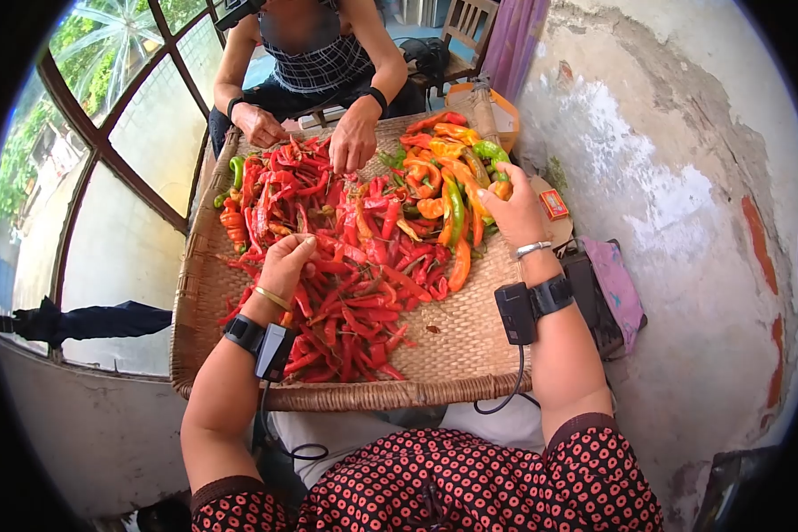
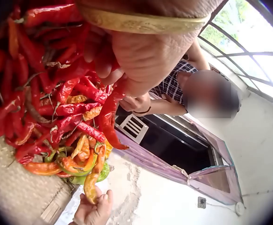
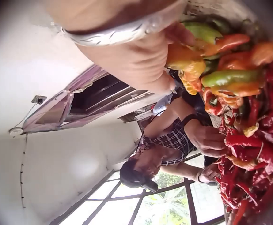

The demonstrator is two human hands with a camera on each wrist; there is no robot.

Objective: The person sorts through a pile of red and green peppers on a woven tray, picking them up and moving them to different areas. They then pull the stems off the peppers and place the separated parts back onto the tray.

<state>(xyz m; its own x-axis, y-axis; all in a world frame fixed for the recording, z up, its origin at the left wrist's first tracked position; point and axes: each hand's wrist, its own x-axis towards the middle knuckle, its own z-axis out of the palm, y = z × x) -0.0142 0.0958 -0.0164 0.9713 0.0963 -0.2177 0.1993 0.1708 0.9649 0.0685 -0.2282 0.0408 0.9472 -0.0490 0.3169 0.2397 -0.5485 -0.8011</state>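
A large heap of red chili peppers lies in a woven tray. My left hand is over the heap's near left side, fingers curled. In the left wrist view a red chili pepper hangs from its fingertips. At the far right of the tray, my right hand pinches an orange pepper between thumb and fingers. That hand is at the edge of a smaller pile of orange and green peppers, where a green-and-orange pepper lies close by.
Across the tray sits another person, whose hands are over the far side of the red heap. A barred window is on the left, a rough wall on the right. A small red box and a pink bag are beside the tray.
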